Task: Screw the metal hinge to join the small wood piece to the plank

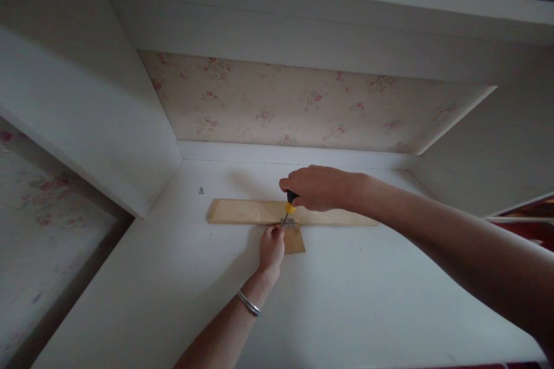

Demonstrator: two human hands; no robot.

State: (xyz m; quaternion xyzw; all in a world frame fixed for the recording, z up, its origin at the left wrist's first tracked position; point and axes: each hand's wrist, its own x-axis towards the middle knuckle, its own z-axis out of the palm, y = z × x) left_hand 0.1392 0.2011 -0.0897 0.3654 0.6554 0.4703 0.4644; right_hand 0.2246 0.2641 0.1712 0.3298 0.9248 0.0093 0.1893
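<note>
Right hand [318, 187]: fingers clamped on screwdriver [289, 204], tip at bracket [288, 222] on plank [242, 211]. Left hand [272, 247]: fingers pinched together beside bracket.

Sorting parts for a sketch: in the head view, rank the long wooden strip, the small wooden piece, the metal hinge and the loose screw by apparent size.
1. long wooden strip
2. small wooden piece
3. metal hinge
4. loose screw, though it lies slightly farther from the camera

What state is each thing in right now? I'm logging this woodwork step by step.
Long wooden strip: lying flat on the white shelf.
Short wooden piece: flat, butted against the strip.
Metal bracket: across their joint.
Screwdriver: tip down at the bracket.
Right hand: gripping the screwdriver.
Left hand: pinching at the bracket.
Loose screw: lying apart.
</note>
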